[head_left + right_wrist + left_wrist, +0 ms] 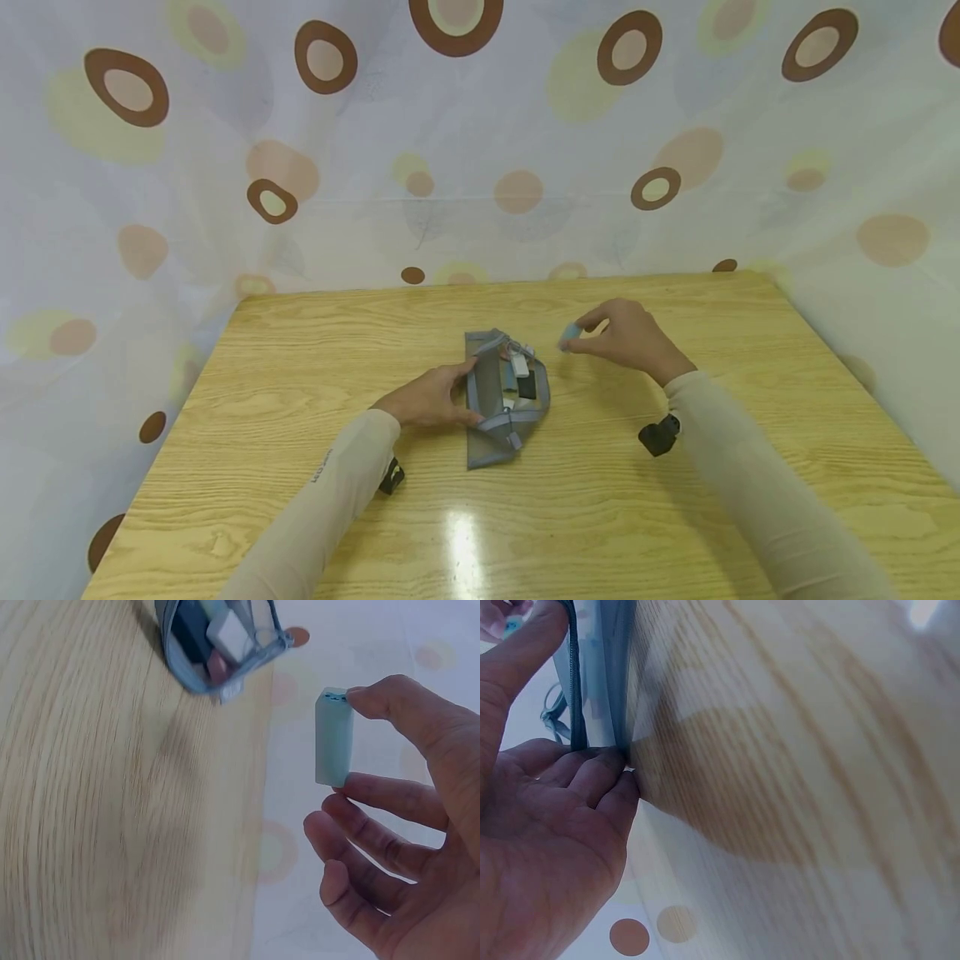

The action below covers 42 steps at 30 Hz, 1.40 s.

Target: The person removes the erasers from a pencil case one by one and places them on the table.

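Note:
My left hand (429,396) holds a grey-blue mesh zip pouch (487,379) by its left side, thumb and fingers spread apart at the mouth. In the left wrist view its fingers (592,772) curl against the pouch's edge (616,675). The unzipped mouth gapes to the right, showing several small pieces inside, among them a white block (519,364) and a dark one (527,385). Right of the pouch, above the table, my right hand (630,337) pinches a small pale teal block (334,739) end to end between thumb and finger, its other fingers loosely bent.
The pouch lies on a wood-grain table (315,350). A light curtain (480,125) with brown and beige circles hangs behind it and at both sides. Black wrist cameras (660,435) sit under both forearms, and a light reflection shines near the front.

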Tool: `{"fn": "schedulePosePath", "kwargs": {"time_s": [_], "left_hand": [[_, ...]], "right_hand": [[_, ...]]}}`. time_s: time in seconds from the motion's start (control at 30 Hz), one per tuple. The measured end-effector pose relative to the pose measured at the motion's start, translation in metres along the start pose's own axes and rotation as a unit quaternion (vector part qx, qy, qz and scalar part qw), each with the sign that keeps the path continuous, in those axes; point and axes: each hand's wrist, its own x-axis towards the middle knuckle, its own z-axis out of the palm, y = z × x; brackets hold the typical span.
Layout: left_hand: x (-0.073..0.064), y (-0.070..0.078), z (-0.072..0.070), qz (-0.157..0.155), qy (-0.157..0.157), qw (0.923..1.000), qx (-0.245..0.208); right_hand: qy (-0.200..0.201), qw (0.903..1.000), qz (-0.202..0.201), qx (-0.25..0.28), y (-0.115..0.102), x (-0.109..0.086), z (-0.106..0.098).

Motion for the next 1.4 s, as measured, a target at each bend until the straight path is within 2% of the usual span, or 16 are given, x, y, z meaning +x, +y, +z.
{"fn": "schedulePosePath", "kwargs": {"time_s": [0.37,0.57,0.8,1.07,1.4], "left_hand": [[-0.002,0.003,0.000,-0.003,-0.001,1.0000,-0.006],[-0.003,0.004,0.000,-0.003,-0.001,1.0000,-0.007],[-0.003,0.005,0.000,0.001,0.000,1.0000,0.001],[-0.003,0.003,0.001,-0.003,-0.001,1.0000,0.002],[-0.002,0.002,0.000,-0.001,0.000,1.0000,-0.003]], "right_hand": [[0.047,0.9984,0.031,-0.004,0.035,0.001,-0.017],[0.051,0.9969,0.050,-0.032,0.053,0.001,-0.020],[0.055,0.9938,0.071,-0.066,0.066,0.002,-0.016],[0.051,0.9917,0.099,-0.063,0.073,0.002,-0.008],[0.062,0.9907,0.093,-0.077,0.083,0.005,0.004]]}}
